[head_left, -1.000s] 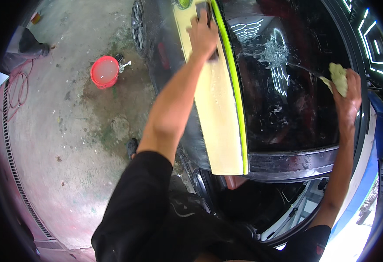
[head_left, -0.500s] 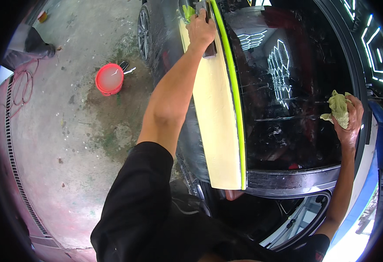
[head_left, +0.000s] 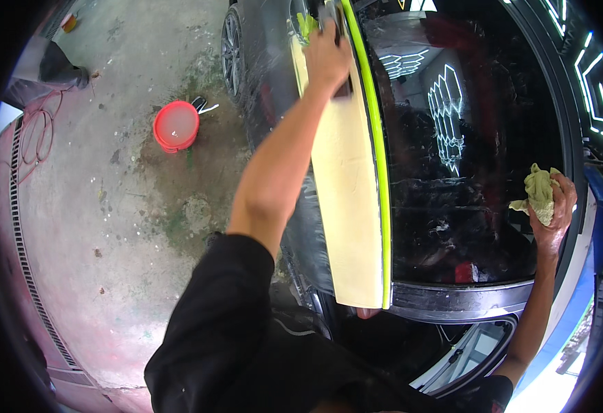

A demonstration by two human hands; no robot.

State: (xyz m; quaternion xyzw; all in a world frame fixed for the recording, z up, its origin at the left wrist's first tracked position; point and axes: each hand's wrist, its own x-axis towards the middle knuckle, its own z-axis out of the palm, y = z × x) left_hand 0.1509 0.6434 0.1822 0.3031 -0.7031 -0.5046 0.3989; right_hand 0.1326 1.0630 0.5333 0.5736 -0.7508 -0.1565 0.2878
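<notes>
My left hand (head_left: pixel 329 60), slightly smeared by motion, reaches far forward, closed around a long dark sanding block (head_left: pixel 343 89). The block lies lengthwise against the far part of a cream-coloured strip of body filler (head_left: pixel 346 220) on the car. Bright green tape (head_left: pixel 382 186) runs along the strip's right edge. Over at the right side of the glossy black roof (head_left: pixel 480 213), my right hand (head_left: pixel 556 206) grips a crumpled, damp-looking pale yellow-green cloth (head_left: pixel 541 194). Smears and streaks mark the roof, along with reflections of lights.
A red bucket (head_left: pixel 176 148) of cloudy liquid stands on the stained concrete floor (head_left: pixel 129 227) to the left. Behind it lie a coiled hose (head_left: pixel 40 131) and a floor drain grate (head_left: pixel 29 268). A car wheel (head_left: pixel 231 48) shows at the far left of the car.
My left hand and the block have shifted slightly right and nearer in the picture. My right hand with the cloth sits lower. The whole view has drifted a little too.
</notes>
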